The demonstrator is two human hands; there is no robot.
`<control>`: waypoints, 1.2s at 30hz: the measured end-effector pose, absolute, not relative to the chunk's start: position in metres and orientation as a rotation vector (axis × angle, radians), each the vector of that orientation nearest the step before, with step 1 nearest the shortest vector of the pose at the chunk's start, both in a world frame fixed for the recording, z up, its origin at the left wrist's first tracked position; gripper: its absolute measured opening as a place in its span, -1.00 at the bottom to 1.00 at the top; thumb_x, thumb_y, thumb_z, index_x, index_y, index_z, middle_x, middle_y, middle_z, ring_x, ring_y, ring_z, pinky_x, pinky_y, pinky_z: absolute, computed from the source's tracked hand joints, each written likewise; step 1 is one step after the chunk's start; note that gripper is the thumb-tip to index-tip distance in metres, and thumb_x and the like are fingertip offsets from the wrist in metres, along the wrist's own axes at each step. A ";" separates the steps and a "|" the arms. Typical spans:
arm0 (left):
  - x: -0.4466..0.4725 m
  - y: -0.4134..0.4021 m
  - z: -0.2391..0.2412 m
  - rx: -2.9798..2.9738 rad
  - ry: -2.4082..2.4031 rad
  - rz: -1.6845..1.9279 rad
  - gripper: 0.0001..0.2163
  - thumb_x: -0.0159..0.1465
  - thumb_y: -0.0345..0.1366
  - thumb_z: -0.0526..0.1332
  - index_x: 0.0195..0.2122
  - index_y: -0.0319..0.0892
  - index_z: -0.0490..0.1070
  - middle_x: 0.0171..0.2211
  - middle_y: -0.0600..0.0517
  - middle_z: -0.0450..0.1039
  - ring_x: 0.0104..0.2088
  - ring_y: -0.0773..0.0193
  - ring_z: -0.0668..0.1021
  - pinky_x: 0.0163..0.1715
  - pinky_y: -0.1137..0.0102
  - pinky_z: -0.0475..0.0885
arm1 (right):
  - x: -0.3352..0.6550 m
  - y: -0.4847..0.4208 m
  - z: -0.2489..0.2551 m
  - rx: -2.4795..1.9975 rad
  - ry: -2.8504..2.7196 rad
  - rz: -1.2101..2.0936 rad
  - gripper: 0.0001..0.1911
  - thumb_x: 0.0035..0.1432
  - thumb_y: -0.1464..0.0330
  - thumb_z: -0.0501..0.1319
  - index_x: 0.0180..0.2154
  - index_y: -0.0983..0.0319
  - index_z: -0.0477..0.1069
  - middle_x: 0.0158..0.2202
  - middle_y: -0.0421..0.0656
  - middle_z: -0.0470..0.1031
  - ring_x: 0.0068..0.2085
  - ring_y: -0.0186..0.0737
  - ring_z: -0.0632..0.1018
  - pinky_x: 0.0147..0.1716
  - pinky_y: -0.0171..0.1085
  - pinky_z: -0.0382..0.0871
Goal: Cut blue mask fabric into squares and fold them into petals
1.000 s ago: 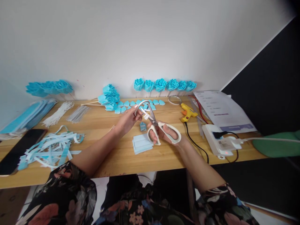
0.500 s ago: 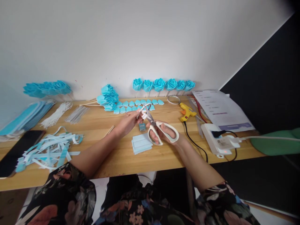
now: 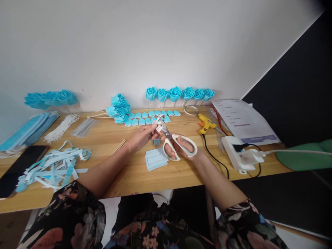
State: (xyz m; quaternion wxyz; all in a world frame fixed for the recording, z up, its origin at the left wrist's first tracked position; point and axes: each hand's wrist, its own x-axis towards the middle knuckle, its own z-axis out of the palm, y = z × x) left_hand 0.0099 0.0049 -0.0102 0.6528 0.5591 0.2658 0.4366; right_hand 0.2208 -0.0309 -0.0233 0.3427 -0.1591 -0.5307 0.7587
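My right hand (image 3: 183, 147) grips a pair of scissors (image 3: 193, 152) by its white loop handles, fingers and thumb through them. The parted blades reach up and left to a small whitish piece of material (image 3: 159, 128). My left hand (image 3: 142, 137) pinches that piece between thumb and fingers at the blades; its exact shape is hard to make out. Below the hands lies a stack of pale blue rectangles (image 3: 156, 159). A small blue block (image 3: 156, 141) sits just above the stack, partly hidden. Two rows of folded blue petals (image 3: 147, 121) lie behind the hands.
Blue fabric roses (image 3: 175, 94) stand along the wall. At right are a yellow glue gun (image 3: 206, 123), a white power strip (image 3: 240, 155) and printed paper (image 3: 249, 121). At left lie cut strips (image 3: 55, 166), a phone (image 3: 23, 166), blue masks (image 3: 31, 129), white cords (image 3: 62, 128) and thin wires (image 3: 85, 127).
The whole view has shifted very slightly. Both hands keep nearly the same pose, with the scissor blades still at the whitish piece.
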 end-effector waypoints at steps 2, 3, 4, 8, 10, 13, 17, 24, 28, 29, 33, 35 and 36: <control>0.009 0.005 -0.009 1.289 0.585 0.971 -0.55 0.25 0.12 0.22 -0.49 -0.21 0.44 -0.61 0.08 0.23 -0.50 0.31 0.34 -0.39 0.34 0.22 | 0.221 -0.031 -0.022 -0.406 -1.384 1.975 -0.33 0.20 -0.14 0.16 0.05 0.28 0.37 -0.48 -0.20 0.43 -0.56 -0.34 0.43 -0.61 -0.37 0.33; 0.009 0.005 -0.008 1.285 0.582 0.974 -0.55 0.26 0.11 0.22 -0.51 -0.20 0.42 -0.60 0.07 0.23 -0.50 0.30 0.34 -0.39 0.34 0.22 | 0.221 -0.032 -0.021 -0.401 -1.381 1.978 -0.34 0.20 -0.13 0.16 0.05 0.28 0.37 -0.48 -0.21 0.43 -0.56 -0.35 0.43 -0.61 -0.37 0.32; 0.009 0.005 -0.006 1.272 0.583 0.987 -0.56 0.25 0.09 0.22 -0.53 -0.20 0.39 -0.60 0.07 0.22 -0.50 0.30 0.34 -0.38 0.34 0.23 | 0.221 -0.032 -0.020 -0.396 -1.374 1.981 -0.34 0.20 -0.13 0.15 0.04 0.27 0.37 -0.48 -0.21 0.43 -0.56 -0.35 0.42 -0.61 -0.37 0.32; 0.007 0.006 -0.003 1.188 0.581 1.073 -0.66 0.20 -0.05 0.31 -0.54 -0.21 0.37 -0.61 0.09 0.21 -0.48 0.31 0.36 -0.37 0.36 0.24 | 0.221 -0.032 -0.018 -0.381 -1.340 1.992 -0.36 0.21 -0.12 0.15 0.03 0.27 0.38 -0.47 -0.22 0.43 -0.56 -0.36 0.43 -0.61 -0.38 0.32; 0.007 0.007 -0.003 1.157 0.580 1.086 -0.69 0.20 -0.09 0.32 -0.52 -0.21 0.38 -0.60 0.09 0.22 -0.47 0.31 0.38 -0.35 0.37 0.25 | 0.222 -0.032 -0.019 -0.375 -1.331 2.002 -0.36 0.21 -0.12 0.15 0.03 0.28 0.38 -0.47 -0.21 0.44 -0.55 -0.36 0.43 -0.61 -0.38 0.33; 0.008 0.008 -0.004 1.148 0.577 1.115 -0.70 0.24 -0.12 0.30 -0.51 -0.22 0.38 -0.55 0.08 0.25 -0.46 0.33 0.37 -0.35 0.38 0.27 | 0.222 -0.032 -0.021 -0.378 -1.356 2.022 -0.35 0.21 -0.12 0.16 0.03 0.28 0.38 -0.45 -0.19 0.45 -0.54 -0.36 0.43 -0.60 -0.37 0.34; 0.009 0.009 -0.004 1.144 0.573 1.121 -0.73 0.27 -0.11 0.27 -0.42 -0.23 0.45 -0.51 0.07 0.27 -0.45 0.34 0.35 -0.34 0.39 0.30 | 0.222 -0.032 -0.022 -0.367 -1.396 2.016 -0.35 0.20 -0.11 0.18 0.03 0.29 0.39 -0.45 -0.18 0.44 -0.55 -0.36 0.42 -0.61 -0.37 0.33; 0.008 0.010 0.004 1.018 0.586 1.212 -0.71 0.22 -0.05 0.31 -0.28 -0.21 0.51 -0.62 0.14 0.19 -0.50 0.34 0.36 -0.37 0.38 0.34 | 0.222 -0.032 -0.020 -0.389 -1.455 1.956 -0.34 0.20 -0.12 0.17 0.05 0.28 0.38 -0.45 -0.19 0.42 -0.54 -0.35 0.41 -0.61 -0.37 0.31; 0.008 0.007 0.010 1.005 0.554 1.223 -0.70 0.13 -0.08 0.38 -0.28 -0.22 0.51 -0.63 0.17 0.17 -0.54 0.38 0.30 -0.36 0.38 0.36 | 0.221 -0.033 -0.018 -0.443 -1.469 1.874 -0.37 0.22 -0.09 0.17 0.06 0.28 0.37 -0.44 -0.20 0.42 -0.54 -0.37 0.41 -0.60 -0.38 0.29; 0.008 0.007 0.010 1.003 0.551 1.211 -0.71 0.11 -0.10 0.40 -0.27 -0.21 0.50 -0.63 0.18 0.17 -0.54 0.38 0.29 -0.36 0.38 0.36 | 0.220 -0.033 -0.017 -0.464 -1.470 1.860 -0.38 0.22 -0.09 0.17 0.06 0.28 0.37 -0.43 -0.20 0.42 -0.54 -0.37 0.42 -0.60 -0.38 0.29; 0.008 0.005 0.009 0.994 0.549 1.164 -0.73 0.09 -0.17 0.42 -0.29 -0.18 0.44 -0.63 0.19 0.15 -0.52 0.37 0.32 -0.35 0.38 0.35 | 0.219 -0.034 -0.014 -0.514 -1.463 1.839 -0.38 0.20 -0.09 0.20 0.04 0.28 0.38 -0.42 -0.19 0.43 -0.52 -0.37 0.42 -0.61 -0.38 0.29; 0.009 0.006 0.009 1.007 0.545 1.152 -0.74 0.11 -0.18 0.41 -0.30 -0.19 0.42 -0.62 0.18 0.15 -0.51 0.37 0.33 -0.36 0.39 0.33 | 0.218 -0.035 -0.013 -0.517 -1.461 1.841 -0.39 0.20 -0.07 0.21 0.03 0.28 0.38 -0.41 -0.19 0.42 -0.52 -0.37 0.43 -0.61 -0.39 0.29; 0.009 0.006 0.009 1.015 0.546 1.147 -0.74 0.12 -0.18 0.40 -0.30 -0.19 0.41 -0.62 0.18 0.15 -0.51 0.37 0.33 -0.36 0.39 0.33 | 0.218 -0.035 -0.013 -0.516 -1.463 1.843 -0.40 0.21 -0.07 0.21 0.03 0.28 0.38 -0.41 -0.19 0.42 -0.52 -0.37 0.43 -0.61 -0.39 0.29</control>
